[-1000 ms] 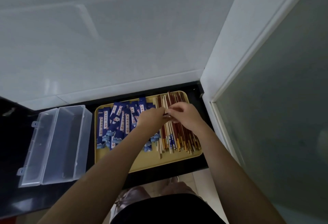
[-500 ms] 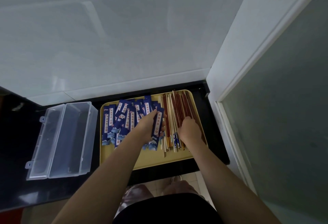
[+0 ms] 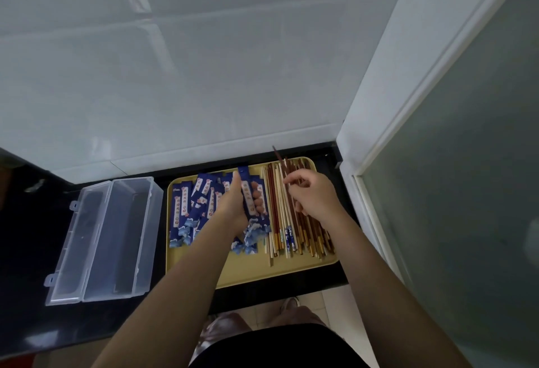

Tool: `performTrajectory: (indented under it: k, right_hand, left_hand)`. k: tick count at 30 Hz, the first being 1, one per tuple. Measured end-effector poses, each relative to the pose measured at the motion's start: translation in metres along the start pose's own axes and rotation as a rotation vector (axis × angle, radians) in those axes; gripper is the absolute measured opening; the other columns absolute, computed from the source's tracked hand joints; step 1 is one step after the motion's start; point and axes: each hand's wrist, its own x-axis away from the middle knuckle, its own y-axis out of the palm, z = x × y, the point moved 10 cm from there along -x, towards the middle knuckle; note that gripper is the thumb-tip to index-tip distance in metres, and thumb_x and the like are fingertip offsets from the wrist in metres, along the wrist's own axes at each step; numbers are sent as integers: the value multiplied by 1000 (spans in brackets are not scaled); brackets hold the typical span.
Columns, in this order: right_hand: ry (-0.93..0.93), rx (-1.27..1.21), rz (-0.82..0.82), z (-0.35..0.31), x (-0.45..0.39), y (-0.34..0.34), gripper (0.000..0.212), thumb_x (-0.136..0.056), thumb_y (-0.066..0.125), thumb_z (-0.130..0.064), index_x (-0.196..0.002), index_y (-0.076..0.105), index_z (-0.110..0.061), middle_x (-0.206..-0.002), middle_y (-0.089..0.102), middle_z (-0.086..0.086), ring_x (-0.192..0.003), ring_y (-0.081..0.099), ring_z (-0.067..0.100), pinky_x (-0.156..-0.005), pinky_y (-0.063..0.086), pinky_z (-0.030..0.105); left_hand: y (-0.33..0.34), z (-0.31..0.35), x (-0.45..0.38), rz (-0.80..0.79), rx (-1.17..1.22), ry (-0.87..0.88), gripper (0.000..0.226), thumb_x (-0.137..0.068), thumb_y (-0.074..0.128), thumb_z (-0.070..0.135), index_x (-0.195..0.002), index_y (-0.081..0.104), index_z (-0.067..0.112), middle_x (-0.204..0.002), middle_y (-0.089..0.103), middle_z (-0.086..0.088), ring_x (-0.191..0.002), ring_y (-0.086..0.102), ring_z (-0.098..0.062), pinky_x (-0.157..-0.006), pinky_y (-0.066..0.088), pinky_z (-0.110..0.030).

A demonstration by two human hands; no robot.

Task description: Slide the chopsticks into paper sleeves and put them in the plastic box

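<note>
On a yellow tray [image 3: 291, 270] set on a black table [image 3: 26, 251], a person stands over the makings of a sleeving job. The left hand [image 3: 233, 207] grasps one blue paper sleeve [image 3: 248, 192] by its middle, fingers curled round it and its upper end pointing away, seemingly so that a stick can be fed in. The right hand [image 3: 313, 195] pinches a pair of dark red chopsticks [image 3: 280, 160], whose tips rise past the tray's far rim, lifted out of the loose chopsticks [image 3: 287, 230] (pale and dark red ones lying side by side along the tray's right half).

The remaining sleeves [image 3: 189, 207] lie overlapped on the tray's left half, dark blue with a pale label strip and a wave pattern at the near end. The clear plastic box [image 3: 128, 236] waits just left of the tray with its hinged lid [image 3: 78, 245] laid open, nothing visible inside, so the packing looks barely begun.
</note>
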Motion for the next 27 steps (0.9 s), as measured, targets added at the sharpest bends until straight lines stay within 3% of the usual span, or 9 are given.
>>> performTrajectory:
  k: [4,7,10,15,17,19,22,25,27]
  right_hand:
    - [18,-53,-20,-9,4,6,22,-98,53,-19,-91,73,-24,-75,70,7,-52,54,10,-59,51,27]
    - [79,-81,-87,-7,7,19,23,-100,53,-25,-92,73,-17,-60,61,-1,-54,55,11,-58,50,25]
    - [98,-129,-194,-10,14,35,37,-100,56,-45,-89,71,-13,-61,63,-3,-56,60,9,-58,51,23]
    - [29,-94,-127,-15,11,28,27,-102,57,-32,-90,68,-11,-61,63,-5,-56,62,7,-64,53,28]
    - [43,-123,-82,-11,8,19,25,-102,57,-27,-87,67,-10,-61,61,-1,-58,59,13,-64,53,30]
    - [55,-137,-58,-9,7,12,25,-101,58,-23,-83,67,-9,-60,60,2,-59,58,18,-60,51,29]
    - [40,-182,-102,-12,8,13,25,-100,59,-20,-81,67,-7,-60,60,4,-59,57,20,-55,47,27]
    - [0,-166,-203,-21,12,24,24,-100,59,-20,-84,68,-4,-63,60,5,-57,57,17,-54,46,26]
    - [-8,-148,-236,-24,16,28,25,-101,58,-22,-88,68,-3,-66,62,6,-57,59,16,-53,47,25]
  left_hand:
    - [-8,25,-2,85,200,102,40,-107,41,38,-100,62,5,-84,55,-7,-72,54,-17,-71,51,-32]
    - [-7,38,5,66,169,152,43,-108,35,42,-121,66,15,-89,54,-6,-76,52,-15,-70,48,-30]
    - [-2,45,12,18,264,186,37,-108,37,38,-118,67,18,-107,57,-10,-91,59,-20,-71,56,-33]
    - [-9,49,19,32,206,238,37,-103,55,21,-139,54,14,-94,58,-9,-85,64,-20,-71,61,-35]
    - [-28,59,22,188,-132,315,60,-97,64,18,-150,36,20,-114,61,-11,-98,64,-23,-84,59,-40]
    - [-30,93,40,375,-723,598,79,-89,71,18,-154,25,26,-144,47,-7,-125,51,-22,-101,48,-39]
    - [41,97,67,146,-1611,1018,82,-83,74,33,-152,30,34,-154,37,7,-143,32,-16,-116,24,-45]
    - [68,69,60,-113,-1813,874,58,-87,68,47,-140,52,31,-135,59,8,-125,53,-15,-110,38,-41]
    - [71,67,56,-136,-1723,817,32,-88,67,50,-110,66,27,-100,69,8,-90,62,-13,-85,52,-33]
